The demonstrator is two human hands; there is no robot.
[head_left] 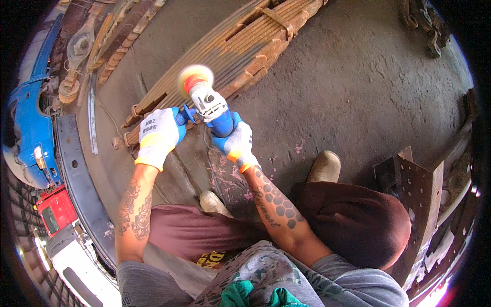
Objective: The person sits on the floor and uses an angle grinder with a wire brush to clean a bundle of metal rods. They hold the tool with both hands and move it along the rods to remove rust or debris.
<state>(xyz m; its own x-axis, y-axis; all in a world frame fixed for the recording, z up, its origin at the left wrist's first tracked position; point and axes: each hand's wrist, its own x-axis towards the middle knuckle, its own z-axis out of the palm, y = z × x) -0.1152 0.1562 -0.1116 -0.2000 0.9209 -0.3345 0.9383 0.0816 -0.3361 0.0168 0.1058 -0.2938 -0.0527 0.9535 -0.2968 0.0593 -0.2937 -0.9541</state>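
I hold an angle grinder (209,104) with a silver head and a blue body. Its round disc (195,78) is blurred as if spinning, pale at the rim and orange-red in the middle. In a white and blue work glove, my left hand (157,132) is closed round the blue side handle (187,113). My right hand (237,141), gloved alike, grips the blue motor body from the right. Beyond and under the disc lies a long stack of rusty leaf springs (245,48), bound by a metal clamp (277,22). The disc overlaps the stack's near part; whether they touch I cannot tell.
More rusty springs (120,48) and an axle housing (81,43) lie at the far left. A dark steel beam (79,169) runs beside a blue truck cab (30,128). Drilled steel frames (417,189) stand at right. My shoes (325,167) rest on the stained concrete floor (348,97).
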